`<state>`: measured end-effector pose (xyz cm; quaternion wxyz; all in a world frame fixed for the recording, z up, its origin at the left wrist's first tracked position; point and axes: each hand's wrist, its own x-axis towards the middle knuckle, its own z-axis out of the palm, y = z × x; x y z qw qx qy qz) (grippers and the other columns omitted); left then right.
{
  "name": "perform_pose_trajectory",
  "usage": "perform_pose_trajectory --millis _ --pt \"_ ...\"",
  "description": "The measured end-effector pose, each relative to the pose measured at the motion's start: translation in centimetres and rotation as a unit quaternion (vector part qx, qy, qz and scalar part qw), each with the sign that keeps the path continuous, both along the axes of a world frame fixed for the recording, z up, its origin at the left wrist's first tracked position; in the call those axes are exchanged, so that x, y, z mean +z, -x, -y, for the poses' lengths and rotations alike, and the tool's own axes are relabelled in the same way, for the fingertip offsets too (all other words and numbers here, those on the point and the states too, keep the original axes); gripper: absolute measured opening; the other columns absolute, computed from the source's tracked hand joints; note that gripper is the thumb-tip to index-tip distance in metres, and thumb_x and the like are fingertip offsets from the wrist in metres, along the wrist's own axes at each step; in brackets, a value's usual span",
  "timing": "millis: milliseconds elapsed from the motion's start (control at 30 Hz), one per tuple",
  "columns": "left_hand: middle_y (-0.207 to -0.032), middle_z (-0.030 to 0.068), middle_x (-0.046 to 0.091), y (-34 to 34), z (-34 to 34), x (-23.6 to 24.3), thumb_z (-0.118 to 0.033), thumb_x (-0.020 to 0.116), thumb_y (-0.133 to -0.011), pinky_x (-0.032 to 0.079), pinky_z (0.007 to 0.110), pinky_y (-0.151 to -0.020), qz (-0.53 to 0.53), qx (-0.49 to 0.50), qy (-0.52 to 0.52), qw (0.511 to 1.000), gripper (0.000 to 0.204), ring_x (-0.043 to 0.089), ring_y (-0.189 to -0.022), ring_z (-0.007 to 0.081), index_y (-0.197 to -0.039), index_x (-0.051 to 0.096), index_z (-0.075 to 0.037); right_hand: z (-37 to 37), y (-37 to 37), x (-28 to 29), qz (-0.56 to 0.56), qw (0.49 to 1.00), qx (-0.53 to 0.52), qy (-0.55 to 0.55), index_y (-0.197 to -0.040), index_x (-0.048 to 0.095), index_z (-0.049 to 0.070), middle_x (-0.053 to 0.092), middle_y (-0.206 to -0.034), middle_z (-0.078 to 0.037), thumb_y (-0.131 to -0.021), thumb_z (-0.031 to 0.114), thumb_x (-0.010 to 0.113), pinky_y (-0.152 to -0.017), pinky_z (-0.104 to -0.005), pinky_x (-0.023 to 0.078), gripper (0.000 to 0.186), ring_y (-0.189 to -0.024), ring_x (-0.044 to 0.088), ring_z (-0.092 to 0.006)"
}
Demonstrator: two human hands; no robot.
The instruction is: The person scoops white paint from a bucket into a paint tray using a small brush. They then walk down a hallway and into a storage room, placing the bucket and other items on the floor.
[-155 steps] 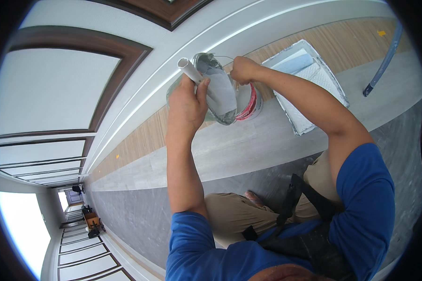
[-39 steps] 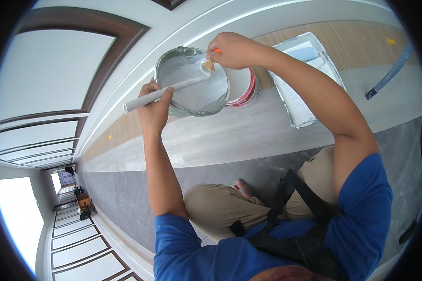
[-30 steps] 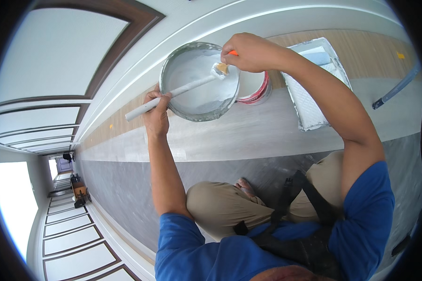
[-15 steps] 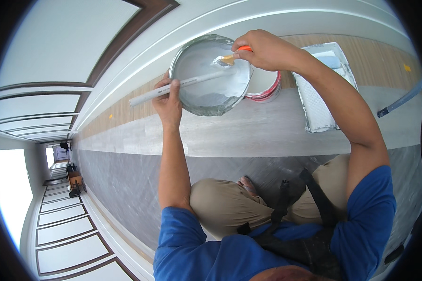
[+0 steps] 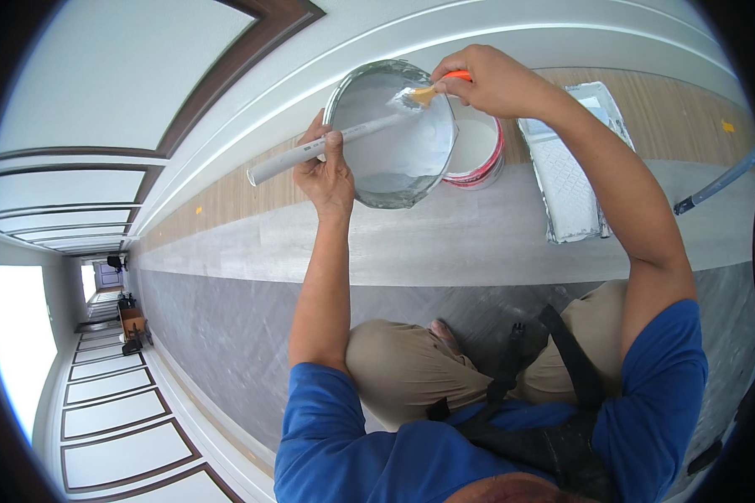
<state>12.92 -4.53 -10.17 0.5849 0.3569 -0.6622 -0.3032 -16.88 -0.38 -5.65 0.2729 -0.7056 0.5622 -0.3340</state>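
Note:
My left hand (image 5: pixel 325 168) is closed round a white pipe (image 5: pixel 274 165) and the left rim of a paint-smeared bucket (image 5: pixel 387 159), which is tilted toward me with white paint inside. The pipe lies across the bucket's mouth. My right hand (image 5: pixel 486 84) grips an orange-handled brush (image 5: pixel 424 95), its bristles coated in white paint over the upper inside of the bucket. Just right of it sits a smaller red-and-white pail (image 5: pixel 476 176), holding pale paint and partly hidden behind the bucket.
A paint tray (image 5: pixel 566 184) with a pale blue roller lies right of the pails, partly behind my right arm. A grey pole (image 5: pixel 717 183) is at the right edge. A panelled wall (image 5: pixel 109 75) and baseboard run behind; chairs and a desk (image 5: pixel 131 323) stand far down the corridor.
My hands, the bucket and pipe have moved up and rightward in view over the last second, the brush toward the bucket's upper right. About five seconds ago my right hand was at the wire handle.

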Motion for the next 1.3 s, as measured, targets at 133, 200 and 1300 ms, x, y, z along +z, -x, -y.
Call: perform_pose_trajectory --millis 133,200,1300 --pt "-0.130 0.0218 0.064 1.4 -0.6 0.6 -0.019 0.071 -0.097 0.048 0.037 -0.106 -0.025 -0.015 -0.018 0.999 0.024 0.059 -0.123 0.0251 -0.110 0.067 0.001 -0.4 2.2 1.5 -0.042 0.999 0.021 -0.016 -0.113 0.073 0.000 0.065 -0.072 -0.008 -0.098 0.022 0.064 -0.064 -0.0316 0.049 0.028 -0.063 0.060 -0.0153" --pt "-0.132 0.0220 0.063 2.1 -0.9 0.7 -0.020 0.072 -0.097 0.048 0.037 -0.106 -0.034 -0.020 -0.025 0.999 0.026 0.059 -0.124 0.0250 -0.111 0.066 0.001 -0.8 3.0 2.1 -0.051 0.998 0.019 -0.025 -0.113 0.073 0.000 0.065 -0.072 -0.007 -0.098 0.024 0.065 -0.064 -0.0312 0.050 0.029 -0.064 0.061 -0.0151" --pt "-0.124 0.0274 0.066 5.1 -2.0 1.9 -0.019 0.068 -0.100 0.053 0.035 -0.098 -0.017 -0.050 0.026 0.998 0.024 0.065 -0.111 0.0227 -0.104 0.056 0.001 -0.8 -11.4 -10.8 0.128 0.987 -0.029 0.095 -0.127 0.061 0.002 0.062 -0.103 -0.019 -0.094 0.005 0.058 -0.085 -0.0462 0.053 0.033 -0.098 0.064 -0.0366"
